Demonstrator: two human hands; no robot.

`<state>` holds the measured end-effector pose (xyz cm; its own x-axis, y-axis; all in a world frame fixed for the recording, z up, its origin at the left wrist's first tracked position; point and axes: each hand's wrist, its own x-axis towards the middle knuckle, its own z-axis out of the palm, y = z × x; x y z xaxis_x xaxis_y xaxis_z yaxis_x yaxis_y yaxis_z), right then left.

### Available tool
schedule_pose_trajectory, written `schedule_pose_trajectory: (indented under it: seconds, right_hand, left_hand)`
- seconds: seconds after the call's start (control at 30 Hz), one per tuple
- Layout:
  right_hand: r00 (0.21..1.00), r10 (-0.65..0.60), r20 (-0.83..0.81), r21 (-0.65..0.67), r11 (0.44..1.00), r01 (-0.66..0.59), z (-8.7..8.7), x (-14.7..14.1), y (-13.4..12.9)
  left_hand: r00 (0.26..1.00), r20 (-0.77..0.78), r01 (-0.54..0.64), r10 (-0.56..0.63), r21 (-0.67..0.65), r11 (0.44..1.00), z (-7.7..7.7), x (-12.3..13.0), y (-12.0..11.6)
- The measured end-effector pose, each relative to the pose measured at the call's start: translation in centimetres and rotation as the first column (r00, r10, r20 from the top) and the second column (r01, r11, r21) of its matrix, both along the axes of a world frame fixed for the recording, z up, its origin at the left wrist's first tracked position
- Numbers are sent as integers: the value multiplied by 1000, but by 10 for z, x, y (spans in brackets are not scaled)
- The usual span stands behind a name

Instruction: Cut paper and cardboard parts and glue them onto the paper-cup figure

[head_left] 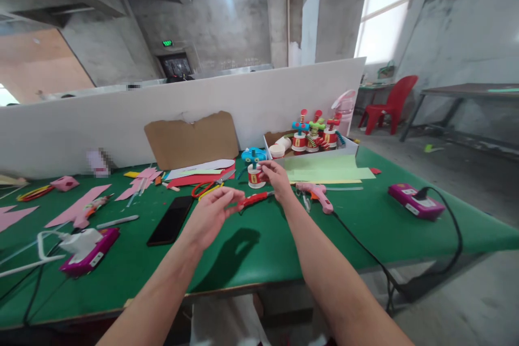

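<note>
My left hand is raised above the table, its fingers loosely bent and the thumb apart from them, with nothing visible in it. Just beyond its fingertips lies a red-handled tool; whether they touch is unclear. My right hand has its fingers curled at the right edge of a small paper cup figure, which stands upright. That figure has a red and white cup and a blue top piece with round eyes. Anything pinched in the right fingers is hidden. Scissors with red and yellow handles lie behind my left hand.
A white box of similar cup figures stands at the back right. Pale green paper lies before it, with a pink glue gun nearer. At left are a black phone, pink paper and a purple power strip.
</note>
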<state>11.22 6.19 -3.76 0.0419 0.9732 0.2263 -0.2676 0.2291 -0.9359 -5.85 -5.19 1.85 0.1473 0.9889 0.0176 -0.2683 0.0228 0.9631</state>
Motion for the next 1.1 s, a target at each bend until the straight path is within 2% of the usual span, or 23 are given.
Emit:
schedule_pose_trajectory:
  seconds: [0.1,0.17,0.23,0.4,0.5,0.6,0.67,0.73,0.77,0.8,0.83,0.9,0.93,1.03,1.1]
  right_hand:
    - [969,248,1,-60,967,-247,3,-6,-9]
    - [936,351,11,-92,933,-349,4,-10,-13]
    - [923,385,-13,-127,915,-383,6,-12,-15]
    - [940,332,-82,-170,924,-341,9,-12,-17]
    - [914,405,-7,-134,906,-402,9,-14,-21]
    - [868,490,83,-151,867,-476,6,-16,-22]
    - [911,389,139,-171,915,-365,3,-13,-18]
    - [956,120,267,-151,985,-81,0,-6,-11]
    - [928,-41,371,-103,991,85,-2,-3,-6]
    - [853,-178,490,-22,976,217,-5,1,-3]
    - [760,-282,586,76,953,295,-7,4,1]
    - [616,-407,675,255,912,323,-12,7,6]
    - [588,-440,679,312,897,312,-15,7,8]
    - [563,-490,665,359,871,335,-21,6,11]
    - [533,-524,664,367,850,379,-24,6,13]
  left_hand:
    - [998,11,-53,54,-33,998,-9,6,29]
    - [998,6,-60,60,-51,997,-15,8,42]
    - [997,-14,-77,77,-50,996,-20,9,51]
    - [993,-64,-102,100,-28,994,-29,9,62]
    - [992,-100,-73,72,-11,997,-34,11,62]
    - [970,-243,-10,29,77,997,-37,10,63]
    - [933,-354,-12,73,171,985,-36,4,70]
    - [874,-438,-103,212,260,960,-33,-8,83]
    - [823,-483,-168,300,297,940,-32,-14,92]
    - [766,-518,-220,380,343,913,-31,-21,103]
    - [717,-537,-248,444,399,883,-30,-27,113]
    - [655,-561,-198,506,519,831,-30,-35,134]
    - [641,-577,-171,506,535,827,-30,-36,143]
    - [629,-691,-42,356,427,903,-33,-29,163]
    - [584,-767,68,267,374,925,-35,-19,171]
